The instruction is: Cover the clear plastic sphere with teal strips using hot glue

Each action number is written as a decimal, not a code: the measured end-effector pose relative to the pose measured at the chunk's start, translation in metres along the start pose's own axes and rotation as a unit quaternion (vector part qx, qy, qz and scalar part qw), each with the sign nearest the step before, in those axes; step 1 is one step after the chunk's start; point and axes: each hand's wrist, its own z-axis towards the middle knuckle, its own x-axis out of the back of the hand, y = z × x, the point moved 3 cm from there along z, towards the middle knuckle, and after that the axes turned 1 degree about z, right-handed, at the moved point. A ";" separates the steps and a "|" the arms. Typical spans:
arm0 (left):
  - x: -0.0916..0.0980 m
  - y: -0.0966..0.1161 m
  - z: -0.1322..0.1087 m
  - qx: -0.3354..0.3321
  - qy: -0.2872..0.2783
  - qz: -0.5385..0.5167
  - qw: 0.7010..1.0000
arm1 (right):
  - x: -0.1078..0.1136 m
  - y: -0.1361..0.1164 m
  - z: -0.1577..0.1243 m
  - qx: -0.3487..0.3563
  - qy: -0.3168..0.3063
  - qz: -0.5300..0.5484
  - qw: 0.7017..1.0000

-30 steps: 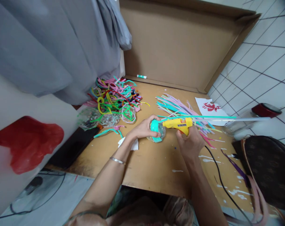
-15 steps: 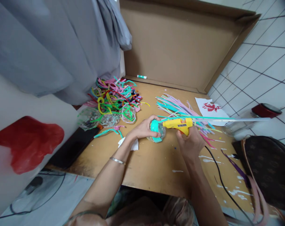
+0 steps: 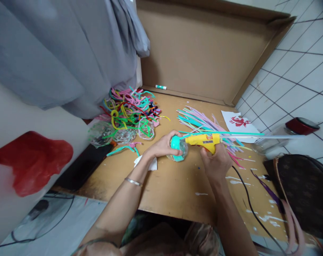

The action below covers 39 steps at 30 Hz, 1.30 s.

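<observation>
Worktop point(image 3: 172, 192): its near edge is right in front of me; white smears point(image 3: 238, 182) mark the right side.
Bag point(image 3: 302, 190): brown, on my right; I cannot see what is in it.
Right hand point(image 3: 217, 161): I have it wrapped round the grip of a yellow glue gun point(image 3: 208, 141), nozzle pointing left; a clear rod point(image 3: 281, 136) sticks out behind.
Left hand point(image 3: 163, 145): my thumb and fingers grip a clear round piece point(image 3: 184, 152) with a turquoise band point(image 3: 175, 142), over the middle of the worktop.
Nozzle and piece: very close; I cannot tell if they touch.
Paper scrap point(image 3: 152, 165): white, beside my left wrist.
Clear round forms point(image 3: 125, 136): beyond it to the left, against a tangled, many-coloured pile point(image 3: 124, 106).
Loose strands point(image 3: 195, 119): pink, turquoise and lilac, spread beyond the glue gun.
Jar point(image 3: 269, 144): clear, under a dark red lid point(image 3: 300, 126); its contents are too faint to tell.
Cardboard point(image 3: 198, 53): shallow and box-like, standing at the back, a small tube point(image 3: 160, 87) at its foot.
</observation>
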 end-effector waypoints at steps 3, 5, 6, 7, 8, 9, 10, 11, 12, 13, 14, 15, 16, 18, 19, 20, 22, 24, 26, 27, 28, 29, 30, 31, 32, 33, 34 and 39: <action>0.000 0.000 0.000 0.008 0.000 0.004 1.000 | -0.002 0.000 -0.001 -0.017 -0.009 0.000 1.000; 0.000 0.000 0.000 0.008 -0.001 0.004 1.000 | -0.004 0.000 -0.001 -0.034 -0.019 0.007 0.999; 0.001 -0.001 0.000 0.004 -0.001 0.003 1.000 | -0.005 0.000 -0.002 -0.046 -0.025 0.012 0.999; 0.001 -0.001 0.000 0.000 -0.001 0.001 1.000 | -0.005 0.000 -0.002 -0.059 -0.029 0.018 0.998; 0.001 -0.001 0.000 -0.003 -0.001 -0.001 1.000 | -0.006 0.001 -0.001 -0.074 -0.033 0.024 0.996; 0.001 -0.001 0.000 -0.003 -0.001 -0.003 1.000 | -0.006 0.001 -0.001 -0.089 -0.037 0.031 0.995; 0.001 -0.001 -0.001 -0.001 -0.002 -0.004 1.000 | -0.005 0.001 0.000 -0.104 -0.042 0.040 0.993; 0.001 -0.002 -0.001 0.001 -0.003 -0.004 1.000 | -0.005 0.001 0.001 -0.118 -0.049 0.050 0.991; 0.001 -0.002 -0.001 0.003 -0.003 -0.004 1.000 | -0.004 0.001 0.002 -0.131 -0.058 0.060 0.988; 0.001 -0.002 -0.001 0.003 -0.004 -0.004 1.000 | -0.004 0.001 0.003 -0.145 -0.069 0.071 0.984; 0.001 -0.002 -0.001 0.003 -0.004 -0.004 1.000 | -0.004 0.002 0.003 -0.159 -0.082 0.082 0.981; 0.001 -0.002 -0.001 0.002 -0.004 -0.004 1.000 | -0.003 0.003 0.003 -0.173 -0.093 0.091 0.976; 0.001 -0.002 -0.001 0.001 -0.003 -0.005 1.000 | -0.003 0.005 0.002 -0.186 -0.103 0.099 0.972; 0.001 -0.003 0.000 0.002 -0.002 -0.009 1.000 | -0.003 0.011 -0.001 -0.206 -0.127 0.103 0.965; 0.001 -0.004 0.000 0.001 0.000 -0.010 1.000 | -0.003 0.015 -0.004 -0.212 -0.142 0.094 0.962; 0.001 -0.004 0.000 0.000 0.001 -0.013 1.000 | -0.004 0.018 -0.008 -0.216 -0.161 0.076 0.960; 0.002 -0.004 0.000 -0.001 0.002 -0.018 1.000 | -0.005 0.026 -0.015 -0.214 -0.197 0.024 0.956; 0.001 -0.003 0.000 0.001 0.000 -0.021 1.000 | -0.006 0.032 -0.023 -0.197 -0.223 -0.029 0.954; 0.001 -0.003 -0.001 0.006 -0.003 -0.018 1.000 | -0.007 0.035 -0.029 -0.169 -0.248 -0.065 0.952; 0.001 -0.003 -0.001 0.007 -0.003 -0.015 1.000 | -0.009 0.036 -0.032 -0.157 -0.264 -0.077 0.949; 0.001 -0.003 -0.001 0.005 -0.001 -0.016 1.000 | -0.010 0.037 -0.034 -0.147 -0.284 -0.088 0.943; 0.001 -0.003 -0.001 0.002 0.001 -0.019 1.000 | -0.011 0.036 -0.036 -0.141 -0.302 -0.098 0.938; 0.001 -0.004 -0.001 -0.004 0.002 -0.023 1.000 | -0.012 0.036 -0.038 -0.137 -0.317 -0.108 0.932; 0.001 -0.004 -0.001 -0.011 0.003 -0.028 1.000 | -0.012 0.035 -0.040 -0.133 -0.324 -0.118 0.929; 0.002 -0.004 0.000 -0.016 0.004 -0.032 0.999 | -0.012 0.034 -0.041 -0.124 -0.322 -0.131 0.929; 0.002 -0.004 0.000 -0.018 0.004 -0.034 0.999 | -0.011 0.032 -0.041 -0.111 -0.313 -0.146 0.932; 0.002 -0.004 0.000 -0.018 0.004 -0.034 0.999 | -0.009 0.030 -0.041 -0.092 -0.297 -0.162 0.937; 0.002 -0.001 -0.001 -0.001 -0.003 -0.031 1.000 | 0.000 0.019 -0.026 -0.014 -0.201 -0.109 0.973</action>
